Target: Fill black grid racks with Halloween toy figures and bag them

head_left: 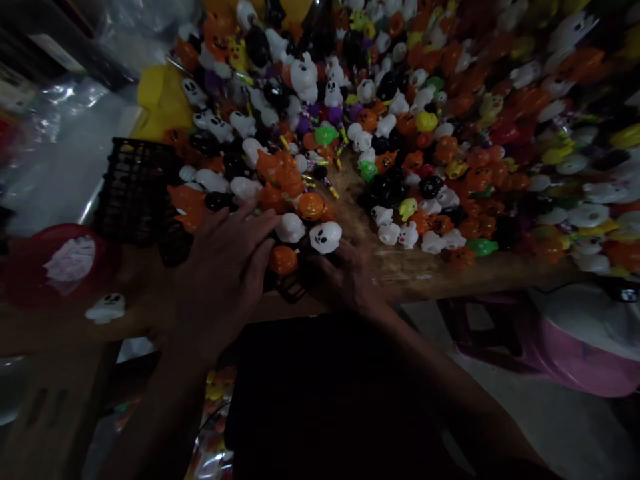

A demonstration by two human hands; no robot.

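A white toy (325, 239) with a drawn face sits near the front edge of the wooden table (400, 270), right by the right hand (351, 277), whose grip I cannot tell; the left hand (223, 257) is open, fingers stretched, near an orange toy (283, 261); leftward stand a black basket (113, 190) and red bowl (27, 270)

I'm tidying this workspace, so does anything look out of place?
Yes: a white ghost toy lies alone beside the red bowl, near the front edge of the wooden table. It looks stray, apart from the heaped toys.
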